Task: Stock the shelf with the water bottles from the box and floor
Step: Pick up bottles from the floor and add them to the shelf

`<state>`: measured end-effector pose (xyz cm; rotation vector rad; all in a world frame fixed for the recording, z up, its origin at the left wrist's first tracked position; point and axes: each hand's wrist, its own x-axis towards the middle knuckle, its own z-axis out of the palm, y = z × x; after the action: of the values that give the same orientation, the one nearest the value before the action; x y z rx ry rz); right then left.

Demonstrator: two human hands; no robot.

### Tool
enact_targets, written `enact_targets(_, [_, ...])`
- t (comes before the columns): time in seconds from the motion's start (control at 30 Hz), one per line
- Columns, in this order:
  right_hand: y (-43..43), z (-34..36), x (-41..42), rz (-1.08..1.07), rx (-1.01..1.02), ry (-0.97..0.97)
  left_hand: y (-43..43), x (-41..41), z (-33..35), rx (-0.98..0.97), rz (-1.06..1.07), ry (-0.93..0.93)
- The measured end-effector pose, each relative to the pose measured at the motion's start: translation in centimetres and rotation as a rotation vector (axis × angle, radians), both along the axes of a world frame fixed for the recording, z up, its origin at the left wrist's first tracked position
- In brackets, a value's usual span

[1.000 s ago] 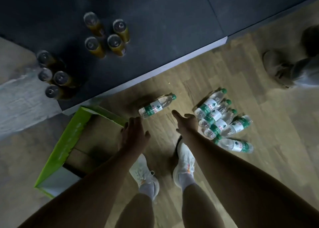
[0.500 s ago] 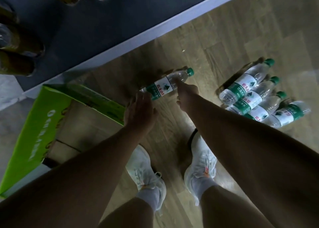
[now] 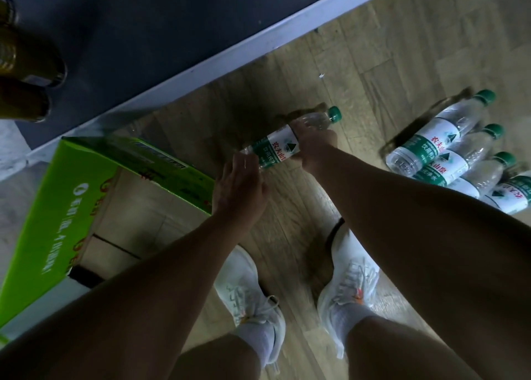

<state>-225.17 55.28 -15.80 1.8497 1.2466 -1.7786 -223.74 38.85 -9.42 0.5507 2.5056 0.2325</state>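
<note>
A single water bottle [image 3: 283, 145] with a green cap and green-and-white label lies on the wooden floor. My right hand [image 3: 314, 146] grips it around the upper body, just below the neck. My left hand [image 3: 240, 187] reaches its base end, fingers touching the bottle's bottom. Several more water bottles [image 3: 448, 152] lie bunched side by side on the floor at the right. The dark shelf [image 3: 161, 31] runs across the top left with a pale front edge.
An open green cardboard box [image 3: 54, 207] stands on the floor at the left, beside my left arm. Amber bottles [image 3: 26, 60] stand on the shelf's left end. My feet in white sneakers [image 3: 347, 282] stand on the floor below the hands.
The view dropped closer to the floor. Both hands moved forward onto the single bottle; the right hand now grips it and the left touches its base.
</note>
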Motion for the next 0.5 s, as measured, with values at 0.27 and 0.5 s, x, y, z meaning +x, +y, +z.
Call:
enact_targets(0.27, [-0.3,8.5,5.0,0.079,0.176,-0.071,-0.2,3.8,7.0,0.023,0.082,-0.099])
enact_targets(0.5, [-1.1,19.7,6.6,0.191,0.201,-0.011,0.2,4.3,15.5,0.116,0.207,-0.363])
